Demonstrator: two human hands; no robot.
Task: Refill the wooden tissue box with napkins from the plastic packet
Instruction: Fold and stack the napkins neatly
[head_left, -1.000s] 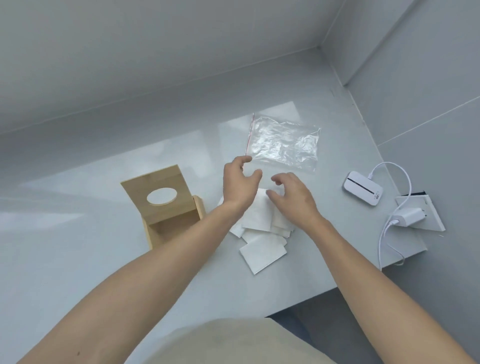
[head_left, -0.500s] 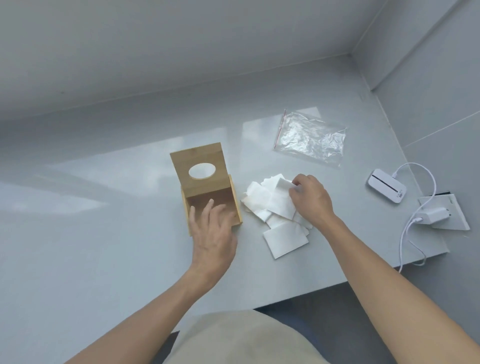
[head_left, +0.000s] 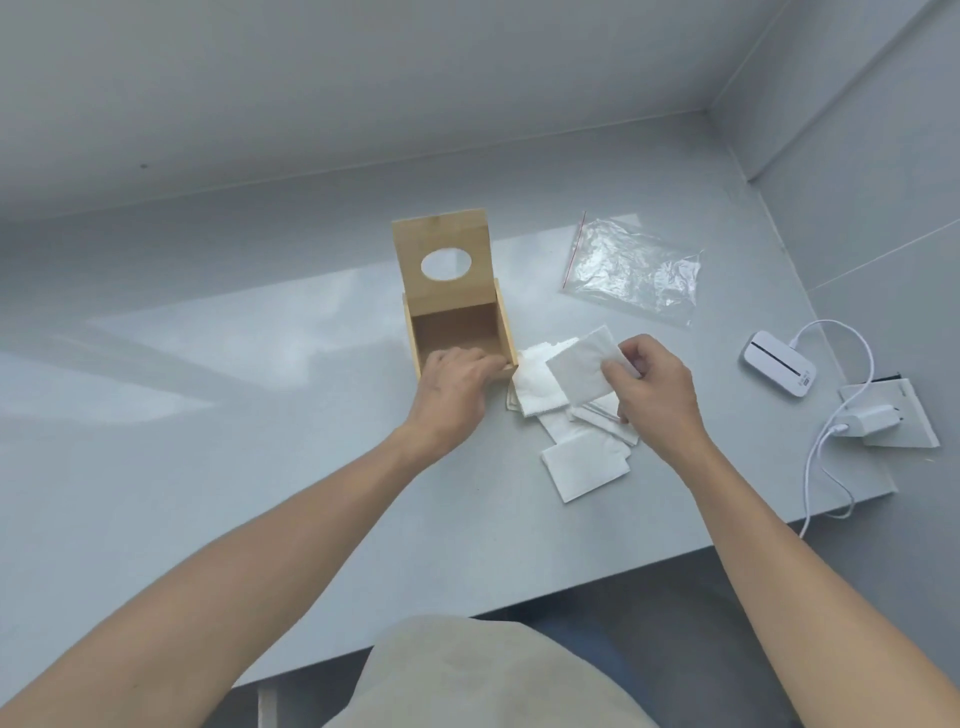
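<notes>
**Right grip holds a napkin, and the box waits to its left**

Right hand (head_left: 655, 384) pinches one white napkin (head_left: 584, 371) by its right edge and holds it up a little over the pile of napkins (head_left: 569, 431). The napkin lies nearly flat and reaches out to the left, toward the wooden tissue box (head_left: 452, 306).

The box sits on the table (head_left: 208, 467) just to the left of the pile, with its lid (head_left: 444, 257) standing straight up at the back. Its top is open and looks empty inside. Left hand (head_left: 454, 382) curls over the near rim of the box and holds it in place.

The open box is to the left of the held napkin and a bit farther away, so I think the right hand only needs a short trip left to drop the napkin in. The right hand is the one to do it, since the left is busy with the box.

The plastic packet (head_left: 631, 270) lies flat and looks empty, farther back and to the right.
</notes>
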